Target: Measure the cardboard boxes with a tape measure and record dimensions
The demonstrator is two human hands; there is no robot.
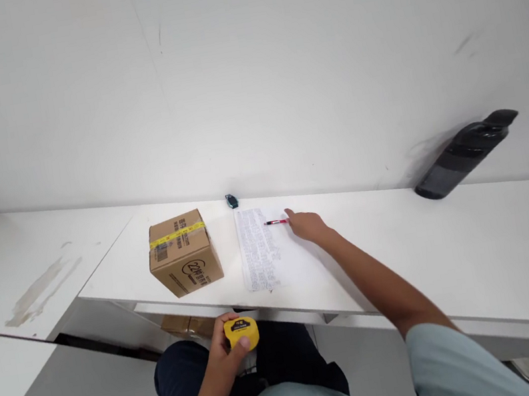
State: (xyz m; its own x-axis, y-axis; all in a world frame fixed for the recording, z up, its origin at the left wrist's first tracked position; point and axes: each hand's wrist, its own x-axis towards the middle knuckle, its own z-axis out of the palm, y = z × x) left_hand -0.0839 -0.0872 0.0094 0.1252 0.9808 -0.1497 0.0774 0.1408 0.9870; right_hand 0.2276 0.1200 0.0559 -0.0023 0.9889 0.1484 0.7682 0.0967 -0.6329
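Listing by item, as seen from the head view.

Left hand [224, 357]: clenched around a yellow tape [241, 332], fingers wrapped on its left side and thumb beneath; held over the lap, below the table [455, 247] edge, at 6 o'clock of the sheet [258, 250].

Right hand [306, 225]: arm stretched over the table, fingers loosely bent, tips met with the right end of a red pen [276, 222]. Whether the pen is pinched or only touched cannot be told.

Pen: laid at 9 o'clock of the right hand, its left end over the sheet's upper right corner.

Box [183, 252]: taped cardboard, set just beside the sheet at 9 o'clock.

Small dark item [231, 201]: placed by the wall at 12 o'clock of the sheet; its kind cannot be told.
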